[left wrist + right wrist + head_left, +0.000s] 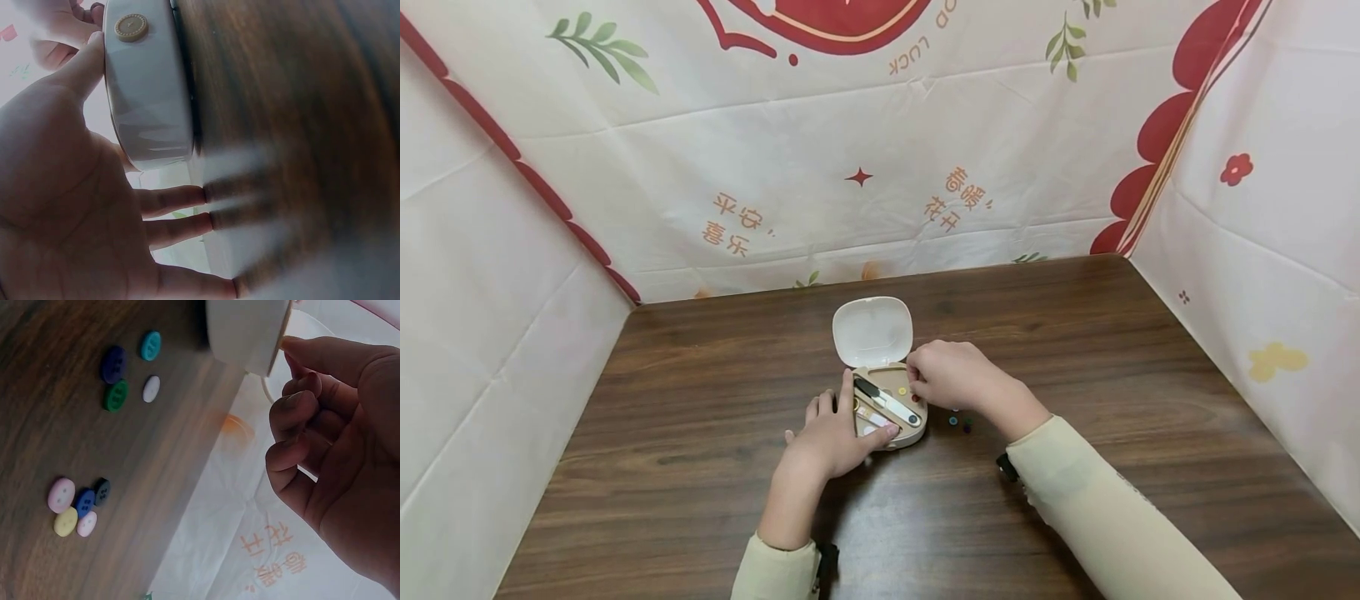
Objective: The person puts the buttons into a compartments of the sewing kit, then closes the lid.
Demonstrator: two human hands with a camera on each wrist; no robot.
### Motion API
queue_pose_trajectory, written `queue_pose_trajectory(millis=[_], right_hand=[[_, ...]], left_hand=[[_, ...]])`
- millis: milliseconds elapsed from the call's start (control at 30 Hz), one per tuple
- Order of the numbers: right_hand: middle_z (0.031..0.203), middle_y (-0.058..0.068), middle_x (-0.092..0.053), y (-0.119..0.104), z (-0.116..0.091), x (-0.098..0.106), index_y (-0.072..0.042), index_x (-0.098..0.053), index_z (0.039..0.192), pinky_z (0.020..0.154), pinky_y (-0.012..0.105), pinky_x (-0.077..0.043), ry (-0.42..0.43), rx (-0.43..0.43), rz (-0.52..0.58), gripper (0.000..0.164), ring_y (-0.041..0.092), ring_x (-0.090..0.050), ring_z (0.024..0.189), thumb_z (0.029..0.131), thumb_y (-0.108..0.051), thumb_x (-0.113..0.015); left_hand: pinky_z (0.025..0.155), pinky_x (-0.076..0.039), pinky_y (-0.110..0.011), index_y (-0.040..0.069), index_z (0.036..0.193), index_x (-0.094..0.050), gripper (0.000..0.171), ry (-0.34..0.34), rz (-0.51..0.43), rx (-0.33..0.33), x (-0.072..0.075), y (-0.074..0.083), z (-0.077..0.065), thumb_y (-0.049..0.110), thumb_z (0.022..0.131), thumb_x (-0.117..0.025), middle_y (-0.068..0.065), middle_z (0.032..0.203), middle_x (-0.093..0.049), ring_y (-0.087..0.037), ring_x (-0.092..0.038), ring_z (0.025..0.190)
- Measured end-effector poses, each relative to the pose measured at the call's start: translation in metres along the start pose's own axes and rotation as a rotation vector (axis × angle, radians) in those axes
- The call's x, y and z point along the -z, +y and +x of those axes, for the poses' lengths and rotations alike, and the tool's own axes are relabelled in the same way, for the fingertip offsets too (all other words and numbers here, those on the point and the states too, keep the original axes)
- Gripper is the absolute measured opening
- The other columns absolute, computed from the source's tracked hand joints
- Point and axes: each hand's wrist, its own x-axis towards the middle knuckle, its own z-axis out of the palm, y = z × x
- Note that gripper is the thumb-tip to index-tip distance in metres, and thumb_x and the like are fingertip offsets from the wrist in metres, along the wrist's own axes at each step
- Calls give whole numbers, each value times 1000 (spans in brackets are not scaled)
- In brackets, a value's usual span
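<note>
An open sewing kit case (913,437) stands on the table with its white lid (872,332) tipped back. Black-and-white thread snips (887,402) lie diagonally in its beige insert, and a yellow button (902,391) sits in the compartment beyond them. My left hand (829,442) steadies the case, thumb on the front rim, index finger along the left side, other fingers spread. Over the right compartment, my right hand (957,377) has curled fingers and pinches a small dark red button (915,398). In the right wrist view the case's wall hides those fingertips.
Loose buttons lie right of the case, among them a turquoise button (150,345), a green button (115,395) and a pale yellow button (65,521). The wooden table (700,400) ends at printed white cloth (820,133) at the back and sides.
</note>
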Motion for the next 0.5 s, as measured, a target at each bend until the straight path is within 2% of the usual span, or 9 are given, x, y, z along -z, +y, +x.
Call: queue_pose_trajectory(millis=[500], right_hand=[[70, -9, -61, -1, 3, -4, -24, -63, 74, 58, 33, -45, -1, -13, -29, 27, 10, -55, 62, 100, -20, -68]], left_hand=[[114, -25, -87, 25, 174, -1, 113, -5, 0, 6, 2, 2, -1, 80, 93, -58, -24, 173, -28, -42, -24, 163]])
